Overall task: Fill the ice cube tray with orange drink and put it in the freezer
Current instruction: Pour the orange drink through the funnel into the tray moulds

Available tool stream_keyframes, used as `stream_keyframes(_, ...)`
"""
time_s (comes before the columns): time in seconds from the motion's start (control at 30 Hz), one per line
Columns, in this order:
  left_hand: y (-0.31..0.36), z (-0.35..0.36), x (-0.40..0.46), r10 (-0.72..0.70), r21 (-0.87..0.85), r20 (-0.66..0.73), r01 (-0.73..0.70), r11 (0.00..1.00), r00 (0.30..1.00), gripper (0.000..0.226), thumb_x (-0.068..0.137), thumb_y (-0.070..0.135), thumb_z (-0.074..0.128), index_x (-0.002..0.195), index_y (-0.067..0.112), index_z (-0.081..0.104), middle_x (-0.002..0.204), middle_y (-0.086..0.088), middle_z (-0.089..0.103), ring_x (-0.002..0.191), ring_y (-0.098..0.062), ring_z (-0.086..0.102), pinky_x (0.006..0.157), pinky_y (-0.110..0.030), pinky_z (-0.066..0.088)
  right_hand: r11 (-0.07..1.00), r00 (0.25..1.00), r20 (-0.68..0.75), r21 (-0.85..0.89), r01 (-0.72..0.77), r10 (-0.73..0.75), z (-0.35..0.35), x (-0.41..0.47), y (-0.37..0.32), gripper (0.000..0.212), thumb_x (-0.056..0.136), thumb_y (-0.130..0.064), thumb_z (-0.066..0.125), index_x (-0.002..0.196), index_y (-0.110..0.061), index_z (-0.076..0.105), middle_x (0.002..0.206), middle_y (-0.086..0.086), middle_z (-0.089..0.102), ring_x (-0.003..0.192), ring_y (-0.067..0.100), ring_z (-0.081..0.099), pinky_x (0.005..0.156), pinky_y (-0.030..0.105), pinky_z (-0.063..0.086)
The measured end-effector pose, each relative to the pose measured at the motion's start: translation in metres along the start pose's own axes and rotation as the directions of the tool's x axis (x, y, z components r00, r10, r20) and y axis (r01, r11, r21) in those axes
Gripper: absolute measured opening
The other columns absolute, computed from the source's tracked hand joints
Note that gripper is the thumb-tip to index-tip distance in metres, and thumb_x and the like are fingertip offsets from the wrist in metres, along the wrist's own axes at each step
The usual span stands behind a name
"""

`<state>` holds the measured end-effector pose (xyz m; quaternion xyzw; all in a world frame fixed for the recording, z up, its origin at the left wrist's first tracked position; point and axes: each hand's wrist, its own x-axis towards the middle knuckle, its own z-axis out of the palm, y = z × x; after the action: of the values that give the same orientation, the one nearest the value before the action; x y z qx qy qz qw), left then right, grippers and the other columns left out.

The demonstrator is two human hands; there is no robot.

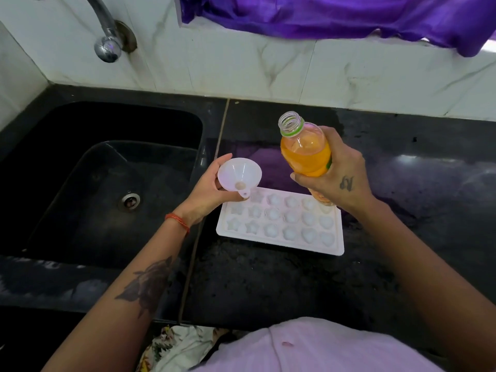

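A white ice cube tray (279,247) with star and heart shaped cells lies flat on the black counter, its cells showing no orange liquid. My left hand (205,191) holds a small white funnel (239,174) above the tray's far left corner, mouth facing up toward me. My right hand (339,175) grips an uncapped clear bottle (304,149) of orange drink, raised over the tray's far right side and tilted slightly left. The bottle is about three quarters full.
A black sink (107,183) with a metal drain sits left of the tray, a chrome tap (107,44) above it. The black counter (416,183) runs to the right. White marble tiles line the wall; purple cloth (335,14) hangs over the ledge.
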<state>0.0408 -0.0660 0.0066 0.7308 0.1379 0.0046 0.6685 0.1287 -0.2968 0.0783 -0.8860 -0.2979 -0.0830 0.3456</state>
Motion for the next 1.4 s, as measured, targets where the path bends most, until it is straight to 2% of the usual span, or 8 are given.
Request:
stream_keyframes(0.07, -0.001, -0.002, 0.000, -0.011, 0.027, 0.026, 0.010, 1.000, 1.000, 0.101, 0.053, 0.014, 0.083, 0.140, 0.028, 0.035, 0.123, 0.013, 0.049, 0.117, -0.010, 0.051, 0.093, -0.024, 0.049, 0.999, 0.999, 0.033, -0.051, 0.015, -0.013, 0.000, 0.000, 0.003, 0.079, 0.063, -0.041, 0.083, 0.129, -0.019, 0.045, 0.115, 0.002, 0.063, 0.096, 0.015, 0.058, 0.079, 0.029, 0.047)
stream_keyframes(0.33, 0.001, -0.011, 0.000, -0.009, 0.061, 0.038, 0.006, 0.998, 0.999, 0.092, 0.058, 0.000, 0.085, 0.133, 0.028, 0.040, 0.127, 0.005, 0.049, 0.115, -0.012, 0.052, 0.088, -0.022, 0.051, 0.962, 0.983, 0.175, -0.257, 0.093, -0.048, -0.003, 0.004, 0.009, 0.075, 0.069, -0.040, 0.079, 0.132, -0.020, 0.044, 0.117, 0.006, 0.064, 0.103, 0.026, 0.060, 0.077, 0.028, 0.038)
stream_keyframes(0.53, 0.007, -0.012, -0.002, -0.016, 0.026, 0.057, 0.014, 1.000, 0.998, 0.087, 0.063, -0.008, 0.079, 0.134, 0.025, 0.041, 0.120, 0.011, 0.051, 0.110, -0.009, 0.055, 0.083, -0.018, 0.054, 0.936, 0.964, 0.257, -0.320, 0.144, -0.061, 0.000, 0.007, 0.012, 0.071, 0.074, -0.041, 0.074, 0.133, -0.021, 0.042, 0.119, 0.009, 0.063, 0.104, 0.029, 0.061, 0.081, 0.039, 0.049)
stream_keyframes(0.73, 0.012, -0.016, 0.000, -0.031, 0.018, 0.083, 0.030, 0.999, 0.996, 0.083, 0.065, -0.011, 0.075, 0.129, 0.028, 0.041, 0.118, 0.011, 0.051, 0.110, -0.012, 0.054, 0.084, -0.022, 0.055, 0.901, 0.953, 0.290, -0.385, 0.201, -0.089, 0.003, 0.010, 0.011, 0.068, 0.076, -0.040, 0.071, 0.134, -0.022, 0.040, 0.117, 0.009, 0.063, 0.102, 0.030, 0.060, 0.073, 0.030, 0.037)
stream_keyframes(0.9, 0.012, -0.017, 0.004, -0.050, 0.019, 0.114, 0.048, 0.999, 0.992, 0.082, 0.066, -0.012, 0.074, 0.131, 0.025, 0.041, 0.121, 0.008, 0.050, 0.113, -0.013, 0.052, 0.082, -0.021, 0.056, 0.871, 0.945, 0.314, -0.435, 0.226, -0.089, 0.007, 0.014, 0.011, 0.066, 0.077, -0.041, 0.070, 0.133, -0.025, 0.038, 0.113, 0.007, 0.063, 0.099, 0.030, 0.060, 0.073, 0.035, 0.043)
stream_keyframes(1.03, 0.013, -0.020, 0.005, -0.061, -0.008, 0.150, 0.063, 0.998, 0.987, 0.086, 0.063, -0.011, 0.076, 0.133, 0.024, 0.041, 0.127, 0.003, 0.050, 0.119, -0.018, 0.051, 0.087, -0.027, 0.055, 0.841, 0.944, 0.315, -0.482, 0.246, -0.096, 0.012, 0.016, 0.011, 0.066, 0.078, -0.042, 0.069, 0.134, -0.027, 0.037, 0.113, 0.006, 0.063, 0.099, 0.028, 0.060, 0.067, 0.029, 0.035)
stream_keyframes(1.13, 0.015, -0.019, 0.005, -0.058, -0.009, 0.161, 0.061, 0.998, 0.985, 0.085, 0.064, -0.013, 0.074, 0.133, 0.024, 0.041, 0.131, -0.001, 0.048, 0.121, -0.021, 0.050, 0.088, -0.029, 0.055, 0.834, 0.938, 0.333, -0.487, 0.260, -0.097, 0.014, 0.017, 0.010, 0.068, 0.079, -0.041, 0.069, 0.136, -0.027, 0.035, 0.117, 0.007, 0.062, 0.101, 0.028, 0.060, 0.070, 0.029, 0.034)
stream_keyframes(1.4, 0.017, -0.018, 0.005, -0.048, -0.016, 0.162, 0.051, 0.999, 0.986, 0.085, 0.065, -0.017, 0.071, 0.134, 0.023, 0.042, 0.131, 0.000, 0.048, 0.119, -0.017, 0.051, 0.082, -0.024, 0.056, 0.823, 0.933, 0.344, -0.495, 0.278, -0.109, 0.013, 0.019, 0.008, 0.068, 0.079, -0.041, 0.069, 0.136, -0.026, 0.035, 0.115, 0.008, 0.062, 0.100, 0.027, 0.060, 0.068, 0.027, 0.033)
